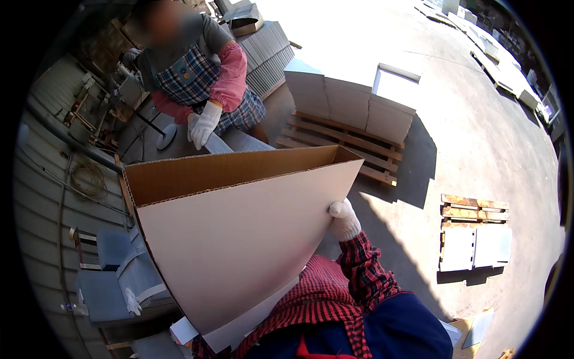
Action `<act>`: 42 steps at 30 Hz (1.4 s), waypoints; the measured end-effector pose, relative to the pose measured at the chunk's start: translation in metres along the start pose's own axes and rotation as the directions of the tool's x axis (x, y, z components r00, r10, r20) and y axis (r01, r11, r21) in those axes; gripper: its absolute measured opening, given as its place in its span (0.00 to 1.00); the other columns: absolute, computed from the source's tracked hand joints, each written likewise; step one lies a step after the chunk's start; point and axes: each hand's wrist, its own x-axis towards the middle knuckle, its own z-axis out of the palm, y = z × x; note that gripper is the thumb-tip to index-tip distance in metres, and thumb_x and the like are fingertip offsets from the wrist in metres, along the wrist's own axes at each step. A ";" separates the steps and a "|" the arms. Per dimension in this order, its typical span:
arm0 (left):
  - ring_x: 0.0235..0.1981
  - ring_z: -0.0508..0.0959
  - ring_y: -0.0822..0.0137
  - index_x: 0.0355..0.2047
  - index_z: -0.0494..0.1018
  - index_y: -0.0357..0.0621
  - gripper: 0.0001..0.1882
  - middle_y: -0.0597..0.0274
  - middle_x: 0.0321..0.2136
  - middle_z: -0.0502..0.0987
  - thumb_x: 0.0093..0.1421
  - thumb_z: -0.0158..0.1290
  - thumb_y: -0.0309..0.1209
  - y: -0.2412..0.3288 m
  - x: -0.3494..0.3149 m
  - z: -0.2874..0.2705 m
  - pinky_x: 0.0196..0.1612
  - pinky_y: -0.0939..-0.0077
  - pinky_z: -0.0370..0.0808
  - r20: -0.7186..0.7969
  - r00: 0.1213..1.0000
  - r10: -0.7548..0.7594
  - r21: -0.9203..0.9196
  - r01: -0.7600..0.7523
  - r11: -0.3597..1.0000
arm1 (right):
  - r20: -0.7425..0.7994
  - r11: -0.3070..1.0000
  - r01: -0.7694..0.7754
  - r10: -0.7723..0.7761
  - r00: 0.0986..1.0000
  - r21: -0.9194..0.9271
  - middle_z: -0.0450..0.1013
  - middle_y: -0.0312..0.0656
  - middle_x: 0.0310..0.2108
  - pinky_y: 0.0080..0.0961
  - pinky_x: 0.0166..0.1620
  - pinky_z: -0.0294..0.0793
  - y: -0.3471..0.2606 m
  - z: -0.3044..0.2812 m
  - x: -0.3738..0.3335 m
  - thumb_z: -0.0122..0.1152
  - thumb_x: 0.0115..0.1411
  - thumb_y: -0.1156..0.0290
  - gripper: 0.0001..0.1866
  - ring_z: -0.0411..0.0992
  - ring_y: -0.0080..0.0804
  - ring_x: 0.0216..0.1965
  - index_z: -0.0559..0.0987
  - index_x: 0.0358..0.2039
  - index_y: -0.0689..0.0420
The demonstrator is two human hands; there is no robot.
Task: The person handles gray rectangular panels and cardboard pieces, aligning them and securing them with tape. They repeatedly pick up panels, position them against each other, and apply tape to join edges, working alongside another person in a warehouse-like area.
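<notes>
A large cardboard box (239, 239), white outside and brown inside, stands tilted in front of my body with its open top facing away and up. My right hand (344, 220), in a white knit glove, grips the box's right edge, thumb on the white face and the other fingers hidden behind it. My left hand does not show; the box covers the area where the left arm would be. Beyond the box, a co-worker's gloved hands (204, 124) rest on a grey-white flat piece (218, 143).
Large white boxes (341, 102) stand on a wooden pallet (359, 149) ahead. Another pallet (475, 206) with flat white sheets lies on the right. Stacked flat cardboard (263, 57) is behind the co-worker (191, 72). Grey-blue stacks (101, 293) sit at the left by a wall (42, 221).
</notes>
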 end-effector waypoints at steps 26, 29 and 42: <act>0.57 0.69 0.69 0.64 0.56 0.49 0.30 0.60 0.58 0.64 0.73 0.36 0.56 -0.015 -0.018 0.024 0.54 0.69 0.73 -0.053 0.998 -0.016 0.085 0.021 0.996 | 0.140 0.952 0.158 -0.199 0.970 0.262 0.68 0.54 0.58 0.40 0.60 0.72 -0.097 -0.048 0.012 0.50 0.59 0.27 0.51 0.69 0.45 0.58 0.64 0.65 0.61; 0.56 0.69 0.70 0.64 0.56 0.49 0.30 0.60 0.58 0.64 0.72 0.36 0.56 -0.013 -0.020 0.024 0.54 0.69 0.73 -0.042 0.999 -0.016 0.104 0.020 0.994 | 0.185 0.975 0.169 -0.194 0.963 0.145 0.70 0.52 0.57 0.37 0.59 0.73 -0.112 -0.047 0.006 0.56 0.66 0.45 0.38 0.70 0.43 0.57 0.66 0.63 0.65; 0.54 0.71 0.71 0.62 0.58 0.49 0.30 0.61 0.55 0.66 0.72 0.36 0.57 0.017 -0.023 0.038 0.51 0.70 0.74 0.078 0.993 0.088 0.100 -0.096 0.990 | -0.314 0.964 -0.022 0.109 0.943 0.267 0.80 0.44 0.34 0.18 0.31 0.82 -0.095 -0.051 -0.008 0.57 0.70 0.63 0.19 0.80 0.27 0.30 0.76 0.51 0.66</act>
